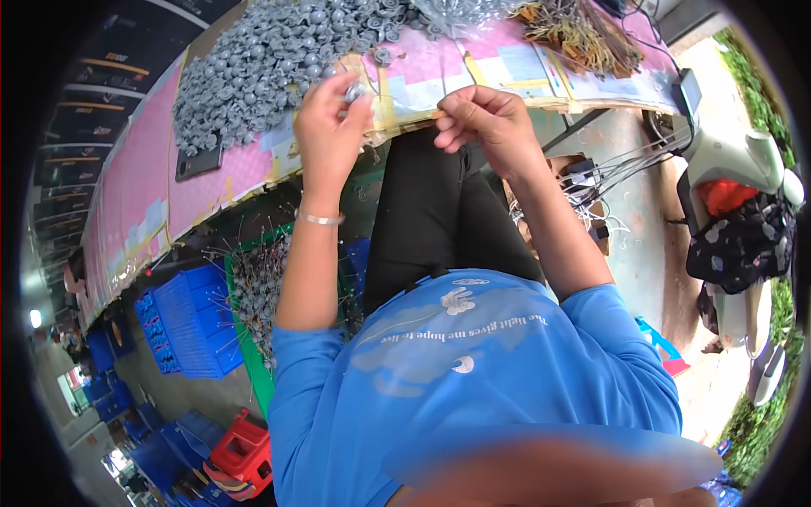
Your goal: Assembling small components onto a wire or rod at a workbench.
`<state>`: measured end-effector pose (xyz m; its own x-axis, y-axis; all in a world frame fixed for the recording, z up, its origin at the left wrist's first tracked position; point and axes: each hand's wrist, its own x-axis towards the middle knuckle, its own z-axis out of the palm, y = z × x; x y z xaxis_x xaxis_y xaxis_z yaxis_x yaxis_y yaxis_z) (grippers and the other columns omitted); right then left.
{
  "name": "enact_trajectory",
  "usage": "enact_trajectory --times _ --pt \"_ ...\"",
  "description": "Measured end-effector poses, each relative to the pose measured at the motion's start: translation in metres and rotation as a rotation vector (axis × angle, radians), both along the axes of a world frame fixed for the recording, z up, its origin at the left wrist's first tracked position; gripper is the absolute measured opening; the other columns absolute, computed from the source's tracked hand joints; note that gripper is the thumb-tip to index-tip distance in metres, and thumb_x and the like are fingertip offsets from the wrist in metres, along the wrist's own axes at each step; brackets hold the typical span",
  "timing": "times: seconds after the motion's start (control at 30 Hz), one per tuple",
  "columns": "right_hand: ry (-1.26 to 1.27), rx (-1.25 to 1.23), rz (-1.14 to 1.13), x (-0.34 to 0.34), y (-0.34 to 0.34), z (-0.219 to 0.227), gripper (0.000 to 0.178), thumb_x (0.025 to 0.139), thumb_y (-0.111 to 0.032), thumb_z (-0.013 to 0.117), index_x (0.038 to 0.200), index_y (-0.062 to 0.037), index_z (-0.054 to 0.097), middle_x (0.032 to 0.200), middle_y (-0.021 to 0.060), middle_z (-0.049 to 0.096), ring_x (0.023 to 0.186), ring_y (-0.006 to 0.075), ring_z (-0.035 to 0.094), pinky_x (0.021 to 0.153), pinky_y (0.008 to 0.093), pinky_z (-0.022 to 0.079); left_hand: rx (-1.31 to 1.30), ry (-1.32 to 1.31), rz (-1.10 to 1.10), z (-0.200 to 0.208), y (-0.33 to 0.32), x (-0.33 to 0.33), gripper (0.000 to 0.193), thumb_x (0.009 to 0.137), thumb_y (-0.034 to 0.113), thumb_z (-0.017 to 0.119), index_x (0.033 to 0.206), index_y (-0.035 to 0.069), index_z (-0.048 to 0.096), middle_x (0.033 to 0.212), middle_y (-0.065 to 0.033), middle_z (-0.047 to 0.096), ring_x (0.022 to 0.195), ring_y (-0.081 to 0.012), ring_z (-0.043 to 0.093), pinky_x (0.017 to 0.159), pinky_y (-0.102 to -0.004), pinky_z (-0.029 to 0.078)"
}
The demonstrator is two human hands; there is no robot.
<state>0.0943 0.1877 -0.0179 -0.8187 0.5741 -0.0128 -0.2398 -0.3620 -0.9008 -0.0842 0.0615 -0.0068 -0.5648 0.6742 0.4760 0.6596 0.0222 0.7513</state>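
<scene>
Over the near edge of the table, my left hand (328, 139) is closed, its thumb and fingers pinching a small grey rounded part (354, 90). The part resembles the loose ones in the large heap of grey parts (262, 72) just beyond that hand. To the right, at the same edge, my right hand (498, 127) is closed in a pinch. A tiny orange-yellow bit shows at its fingertips, too small to name. The two hands are apart. One loose grey part (383, 57) lies on the table between them, a little farther off.
The pink, taped tabletop (127, 194) carries a dark phone (198, 162), a clear plastic bag (469, 17) and a bundle of thin brown-yellow wires (583, 38). Lower left are a green tray (256, 372) of wired parts, blue crates (198, 317) and a red stool (241, 452). A scooter (739, 160) stands right.
</scene>
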Motion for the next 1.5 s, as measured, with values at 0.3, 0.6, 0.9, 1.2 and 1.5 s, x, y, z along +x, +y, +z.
enact_trajectory --times 0.3,0.6,0.9,1.2,1.5 --pt "0.046 -0.150 0.168 0.021 -0.052 0.003 0.017 0.095 -0.016 0.063 0.098 0.0004 0.065 0.080 0.0091 0.069 0.062 0.0155 0.067 0.056 0.0266 0.054 0.107 -0.965 -0.295 -0.024 -0.063 0.078 0.036 0.084 -0.001 0.071 0.118 -0.007 0.060 0.099 -0.0124 0.068 0.078 -0.0167 0.070 0.064 -0.0265 0.058" --pt "-0.076 0.072 0.041 0.042 -0.069 0.004 0.015 0.096 -0.012 0.061 0.096 0.0026 0.066 0.081 0.0113 0.069 0.063 0.0174 0.068 0.056 0.0268 0.055 0.218 -0.929 -0.321 0.006 -0.080 0.087 0.040 0.090 0.003 0.061 0.127 -0.008 0.054 0.116 -0.0206 0.065 0.098 -0.0256 0.069 0.074 -0.0298 0.060" --pt "-0.047 0.202 0.013 0.057 -0.089 -0.014 0.012 0.094 -0.006 0.062 0.101 0.0032 0.064 0.088 0.0119 0.071 0.073 0.0194 0.071 0.065 0.0294 0.057 0.315 -1.052 -0.238 0.007 -0.084 0.087 0.024 0.092 0.002 0.055 0.112 -0.010 0.062 0.097 -0.0194 0.070 0.079 -0.0291 0.073 0.064 -0.0301 0.062" --pt "0.145 0.201 0.210 0.028 -0.062 -0.003 0.029 0.099 -0.016 0.054 0.121 0.0024 0.060 0.116 0.0168 0.066 0.105 0.0236 0.065 0.095 0.0350 0.049 0.100 -1.084 -0.409 0.016 -0.086 0.102 0.023 0.091 0.004 0.058 0.109 -0.009 0.064 0.091 -0.0173 0.069 0.064 -0.0224 0.070 0.052 -0.0286 0.060" --pt "0.242 0.078 0.139 0.025 -0.049 -0.007 0.011 0.093 -0.006 0.060 0.093 0.0016 0.068 0.107 0.0187 0.068 0.107 0.0316 0.065 0.094 0.0441 0.052 0.090 -1.135 -0.406 0.010 -0.078 0.103 0.018 0.088 0.004 0.061 0.101 -0.008 0.065 0.085 -0.0177 0.069 0.061 -0.0234 0.070 0.050 -0.0292 0.059"
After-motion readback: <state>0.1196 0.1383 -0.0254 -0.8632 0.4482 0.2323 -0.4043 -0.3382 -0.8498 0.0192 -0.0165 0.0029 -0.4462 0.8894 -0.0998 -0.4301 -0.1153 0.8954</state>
